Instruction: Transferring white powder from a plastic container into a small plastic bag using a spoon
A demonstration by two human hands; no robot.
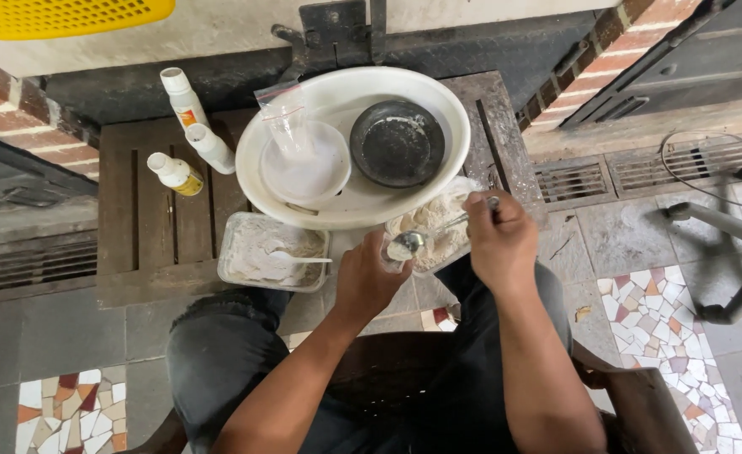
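Head view: at frame centre, the right hand [500, 240] gripped a metal spoon [425, 238], its long axis slanting down-left toward the left hand [369, 277], which closed around a small clear cup [398, 255] just under the spoon's powder-filled bowl, beside the powder container [438, 227].

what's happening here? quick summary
A seated person is spooning powder. The right hand holds a metal spoon loaded with pale powder; the left hand steadies a small clear container just under it, beside a tray of lumpy powder. Another tray of white powder with a plastic spoon sits left. A white basin behind holds a black bowl.
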